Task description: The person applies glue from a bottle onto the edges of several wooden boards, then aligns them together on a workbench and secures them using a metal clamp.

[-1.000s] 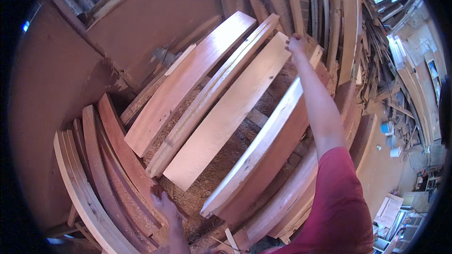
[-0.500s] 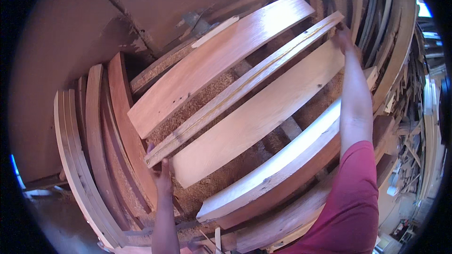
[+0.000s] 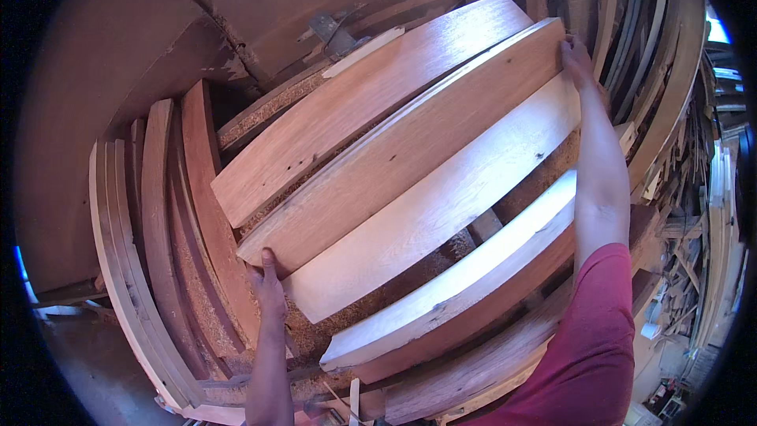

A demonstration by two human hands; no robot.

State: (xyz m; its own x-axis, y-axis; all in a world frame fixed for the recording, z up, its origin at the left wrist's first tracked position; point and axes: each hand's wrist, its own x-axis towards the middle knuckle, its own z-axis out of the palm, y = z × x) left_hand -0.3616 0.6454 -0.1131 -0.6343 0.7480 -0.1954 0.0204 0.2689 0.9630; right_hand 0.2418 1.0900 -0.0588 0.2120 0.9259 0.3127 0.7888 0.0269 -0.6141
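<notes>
A wooden plank (image 3: 418, 142) lies slantwise before me, its broad brown face turned up toward me. My left hand (image 3: 270, 288) grips its lower left end, the thumb laid over the face. At its upper right end my right hand (image 3: 577, 59) is closed round the end edge, with some fingers hidden behind the wood. Just beyond it lies a reddish plank (image 3: 371, 102) with a shiny far end. On the near side is a pale plank (image 3: 441, 225), partly overlapped by the held one. Nearer still rests a thick board (image 3: 465, 292) with a bright upper edge.
Several long boards (image 3: 162, 221) stand close together on the left. Wood shavings (image 3: 315, 335) cover the surface under the planks. Long timbers (image 3: 666, 71) lean at the upper right, beside a heap of scrap wood (image 3: 686, 229). A brown wall (image 3: 102, 87) rises at the far left.
The held plank has rolled from its narrow edge onto its broad face, which now shows. It covers the gap beside the pale plank. Both hands stay at its ends.
</notes>
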